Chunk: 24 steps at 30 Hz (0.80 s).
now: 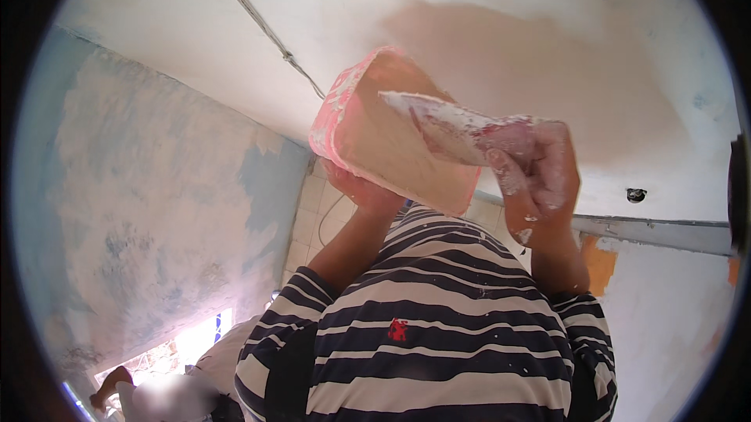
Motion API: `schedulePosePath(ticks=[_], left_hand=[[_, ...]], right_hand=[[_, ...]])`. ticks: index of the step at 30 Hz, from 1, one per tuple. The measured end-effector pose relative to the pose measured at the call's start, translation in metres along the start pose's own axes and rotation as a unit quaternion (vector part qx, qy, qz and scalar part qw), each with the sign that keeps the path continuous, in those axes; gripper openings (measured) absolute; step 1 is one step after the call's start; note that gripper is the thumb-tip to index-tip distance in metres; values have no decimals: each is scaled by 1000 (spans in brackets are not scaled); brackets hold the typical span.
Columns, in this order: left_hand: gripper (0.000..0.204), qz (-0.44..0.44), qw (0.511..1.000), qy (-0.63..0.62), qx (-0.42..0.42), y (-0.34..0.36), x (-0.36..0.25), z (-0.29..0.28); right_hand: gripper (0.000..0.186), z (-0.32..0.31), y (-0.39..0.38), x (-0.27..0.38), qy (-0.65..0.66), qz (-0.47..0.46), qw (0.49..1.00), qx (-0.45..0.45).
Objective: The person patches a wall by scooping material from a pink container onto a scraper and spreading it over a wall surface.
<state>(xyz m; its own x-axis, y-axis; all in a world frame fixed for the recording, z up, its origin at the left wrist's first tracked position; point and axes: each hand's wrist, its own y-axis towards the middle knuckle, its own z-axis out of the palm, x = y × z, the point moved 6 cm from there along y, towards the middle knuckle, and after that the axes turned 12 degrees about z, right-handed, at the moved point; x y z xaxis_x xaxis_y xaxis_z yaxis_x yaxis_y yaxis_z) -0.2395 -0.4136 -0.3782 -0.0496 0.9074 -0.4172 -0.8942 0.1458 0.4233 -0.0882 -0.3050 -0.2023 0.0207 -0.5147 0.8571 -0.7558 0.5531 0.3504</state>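
Observation:
My left hand (361,187) grips a pink rectangular tub (336,109) from below, at its near left side; most of the fingers are hidden under it. The tub is tilted, and its inside is coated with pale beige paste (375,144). In my right hand (540,160) is a putty knife (450,126), smeared white, its blade reaching over the tub's opening. White paste spots the right fingers and wrist, which are closed around the tool. Whether the blade touches the paste I cannot tell.
A whitish wall (508,39) with a damp-looking beige patch rises ahead. Cables (254,11) run down it, and a small dark hole (636,195) sits at right. At left stands a patchy blue wall (149,195). Another person (227,359) is at lower left, above pale floor tiles (309,207).

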Motion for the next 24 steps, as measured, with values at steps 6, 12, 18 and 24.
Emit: schedulePosePath(ticks=[6,12,18,24], left_hand=[[62,5,999,-42,4,-6,5,-10],[64,5,1000,-3,-30,-11,0,-27],[66,9,997,36,-62,-10,1,-33],[68,11,993,73,-94,-5,10,-34]], right_hand=[[36,19,2,-11,-38,71,995,67],[34,42,3,-6,-23,75,992,102],[33,47,3,-9,-48,60,992,102],[33,48,3,-5,-55,66,989,119]])
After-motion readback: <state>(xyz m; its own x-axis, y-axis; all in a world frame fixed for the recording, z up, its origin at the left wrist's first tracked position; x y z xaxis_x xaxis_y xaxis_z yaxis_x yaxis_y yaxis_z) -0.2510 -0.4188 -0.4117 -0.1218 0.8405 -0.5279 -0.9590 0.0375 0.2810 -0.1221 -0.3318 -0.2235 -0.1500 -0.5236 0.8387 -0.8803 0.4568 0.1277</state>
